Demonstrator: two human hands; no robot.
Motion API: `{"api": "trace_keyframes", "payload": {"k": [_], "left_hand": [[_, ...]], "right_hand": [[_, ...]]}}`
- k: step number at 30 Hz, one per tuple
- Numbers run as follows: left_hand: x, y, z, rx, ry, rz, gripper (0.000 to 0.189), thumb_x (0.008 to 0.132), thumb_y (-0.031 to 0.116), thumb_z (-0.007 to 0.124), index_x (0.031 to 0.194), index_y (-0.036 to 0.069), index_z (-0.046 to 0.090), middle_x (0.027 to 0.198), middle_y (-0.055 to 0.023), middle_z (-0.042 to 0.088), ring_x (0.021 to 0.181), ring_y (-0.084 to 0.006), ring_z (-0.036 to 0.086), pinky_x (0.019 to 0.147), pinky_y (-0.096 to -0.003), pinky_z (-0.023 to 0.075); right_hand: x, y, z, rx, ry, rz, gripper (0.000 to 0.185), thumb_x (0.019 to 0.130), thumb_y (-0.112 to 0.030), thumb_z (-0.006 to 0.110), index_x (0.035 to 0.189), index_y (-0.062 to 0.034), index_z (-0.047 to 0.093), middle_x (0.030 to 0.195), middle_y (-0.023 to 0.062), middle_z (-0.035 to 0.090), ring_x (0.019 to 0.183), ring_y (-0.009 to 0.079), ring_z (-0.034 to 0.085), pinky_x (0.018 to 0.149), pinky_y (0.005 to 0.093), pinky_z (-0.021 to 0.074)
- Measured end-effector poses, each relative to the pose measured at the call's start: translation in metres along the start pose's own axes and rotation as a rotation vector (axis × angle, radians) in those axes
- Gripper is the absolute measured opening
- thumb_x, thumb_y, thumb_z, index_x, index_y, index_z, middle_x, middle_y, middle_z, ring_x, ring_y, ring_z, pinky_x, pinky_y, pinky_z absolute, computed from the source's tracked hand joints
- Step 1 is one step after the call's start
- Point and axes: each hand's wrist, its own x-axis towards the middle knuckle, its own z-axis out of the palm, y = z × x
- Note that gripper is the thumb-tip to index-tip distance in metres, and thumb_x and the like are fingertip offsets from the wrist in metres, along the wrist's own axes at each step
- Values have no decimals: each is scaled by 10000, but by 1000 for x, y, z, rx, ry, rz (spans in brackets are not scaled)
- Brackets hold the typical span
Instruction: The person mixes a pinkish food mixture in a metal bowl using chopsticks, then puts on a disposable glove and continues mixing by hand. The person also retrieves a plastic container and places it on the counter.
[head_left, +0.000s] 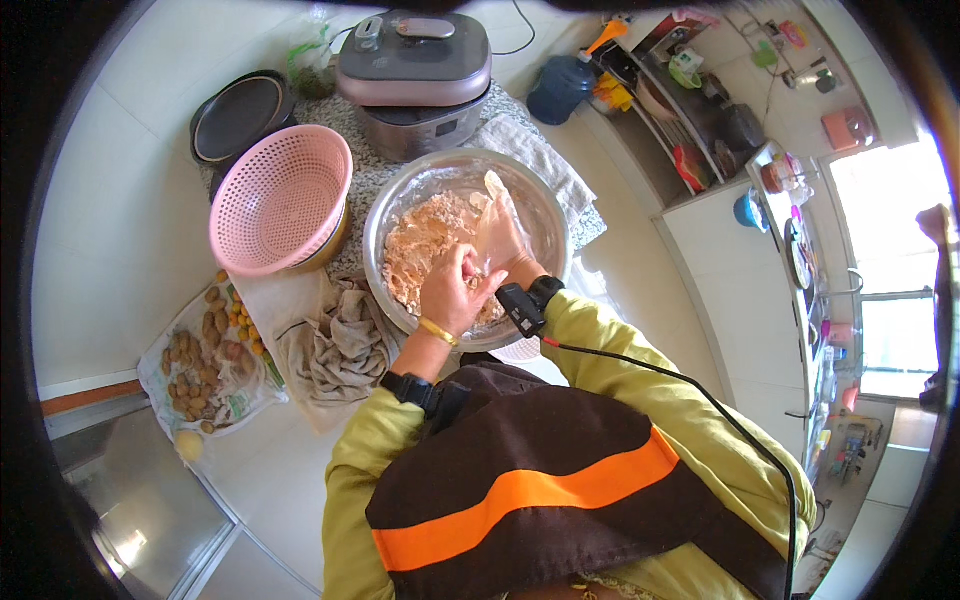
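Observation:
A large stainless steel bowl (555, 217) holds a lumpy, floury orange-brown mixture (424, 225). Over its right half is my right hand (504, 236), inside a clear plastic glove (491, 206) whose end stands loose past the fingers. My left hand (457, 289), bare, with a gold bangle at the wrist, is beside the right wrist; its fingers are curled near the glove's edge. Whether they pinch the plastic cannot be made out. Both wrists wear black straps, and a small black device (521, 310) with a cable sits at the right one.
A pink colander (281, 199) rests on another bowl at the left. Behind stand a multicooker (416, 67) and a black pan (240, 120). Cloths (337, 345) lie beside the steel bowl. Potatoes (191, 367) are on the floor at left; a blue water bottle (559, 90) stands at right.

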Motion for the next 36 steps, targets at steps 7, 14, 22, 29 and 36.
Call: {"api": "trace_keyframes", "payload": {"k": [7, 14, 22, 29, 36], "left_hand": [[5, 1, 5, -97, -150, 63, 88, 777, 31, 596, 864, 43, 605, 694, -83, 610, 622, -177, 585, 594, -298, 476], [-15, -7, 12, -489, -547, -170, 71, 814, -5, 591, 882, -5, 608, 703, -13, 599, 644, -77, 564, 598, -232, 465], [-21, -39, 13, -267, -435, -219, 176, 830, 69, 595, 993, 3, 607, 779, -52, 622, 686, -115, 597, 641, -248, 496], [-48, -80, -63, 277, 315, -313, 149, 782, 80, 589, 919, 30, 562, 786, -139, 618, 704, -226, 604, 610, -329, 470], [-62, -114, -44, 211, 172, -675, 322, 908, 328, 442, 1040, 34, 434, 825, -264, 595, 759, -443, 567, 637, -490, 437]], "right_hand": [[-20, 4, 12, -23, 56, -55, 516, 889, -548, 385, 1285, -217, 397, 1281, 82, 404, 1131, 284, 413, 922, 527, 358], [-24, -7, 13, 80, 93, -104, 501, 876, -510, 461, 1270, -205, 410, 1254, 101, 410, 1099, 277, 431, 929, 502, 367], [24, 4, -41, -110, 168, -317, 311, 888, -295, 527, 1104, -71, 549, 1053, 106, 557, 980, 236, 529, 917, 362, 411], [65, -41, -48, -1270, -49, -484, 368, 924, -243, 403, 1203, -27, 509, 1124, 66, 560, 1003, 158, 531, 894, 264, 397], [107, -35, -2, -1290, -240, -24, 456, 949, -274, 343, 1340, -38, 345, 1335, 102, 424, 1133, 189, 479, 996, 276, 325]]}}
